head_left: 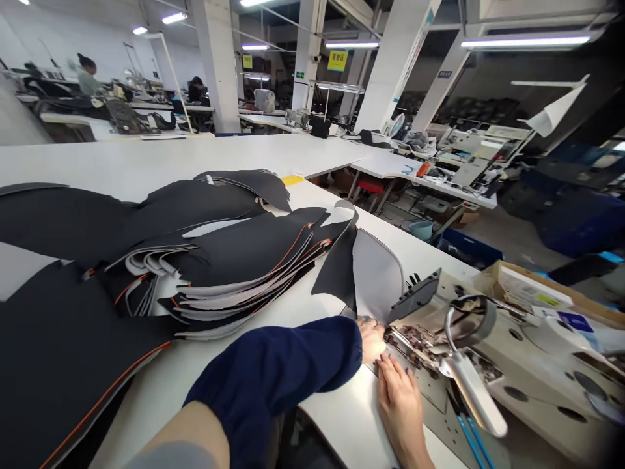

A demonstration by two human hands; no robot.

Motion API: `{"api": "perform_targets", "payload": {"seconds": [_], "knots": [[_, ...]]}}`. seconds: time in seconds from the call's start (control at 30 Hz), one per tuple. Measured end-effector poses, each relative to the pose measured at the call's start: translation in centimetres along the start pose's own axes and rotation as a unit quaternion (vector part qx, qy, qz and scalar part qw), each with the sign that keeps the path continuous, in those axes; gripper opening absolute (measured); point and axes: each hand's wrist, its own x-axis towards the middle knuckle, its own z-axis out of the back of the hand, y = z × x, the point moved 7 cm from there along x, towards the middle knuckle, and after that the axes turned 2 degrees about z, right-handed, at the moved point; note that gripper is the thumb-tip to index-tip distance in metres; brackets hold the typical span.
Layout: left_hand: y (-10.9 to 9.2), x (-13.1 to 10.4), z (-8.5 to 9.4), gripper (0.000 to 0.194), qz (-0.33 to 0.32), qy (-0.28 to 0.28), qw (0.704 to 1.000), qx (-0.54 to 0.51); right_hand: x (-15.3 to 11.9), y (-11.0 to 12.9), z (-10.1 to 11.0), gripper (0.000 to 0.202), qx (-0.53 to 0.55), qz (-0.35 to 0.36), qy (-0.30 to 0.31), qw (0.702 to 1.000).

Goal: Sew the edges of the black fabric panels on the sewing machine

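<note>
My left hand (372, 339), below a dark blue sleeve cover (293, 355), is beside the needle area of a sewing machine (527, 378). Its fingers are bent and closed on the near end of a fabric panel (378, 270), grey on one face and black on the other. The panel runs away from me and curls up along the machine's left side. Just nearer to me, my right hand (401, 397) lies flat with its fingers stretched toward the needle area. The fingertips of both hands are partly hidden.
Stacked black panels (244, 251) with grey backing and orange edges cover the table's left side. A lamp (476, 394) on a bent neck hangs over the machine. Blue-handled tweezers (471, 430) lie on its bed. A cardboard box (551, 290) stands behind. Other people sit at far tables.
</note>
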Motion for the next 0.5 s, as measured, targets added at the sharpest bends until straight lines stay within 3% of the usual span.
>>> {"api": "perform_targets", "payload": {"seconds": [0.17,0.33,0.5], "knots": [[-0.2,-0.1,0.1,0.023,-0.008,-0.002,1.000,0.007,-0.2,-0.1,0.1,0.030,0.011,-0.016,-0.009,1.000],[-0.2,0.0,-0.1,0.029,-0.012,0.002,1.000,0.028,-0.8,-1.7,-0.5,0.033,0.045,-0.057,-0.008,0.997],[0.2,0.0,1.3,0.033,-0.008,0.043,0.999,0.024,-1.8,-1.8,-0.5,0.046,0.136,-0.122,-0.005,0.983]]}}
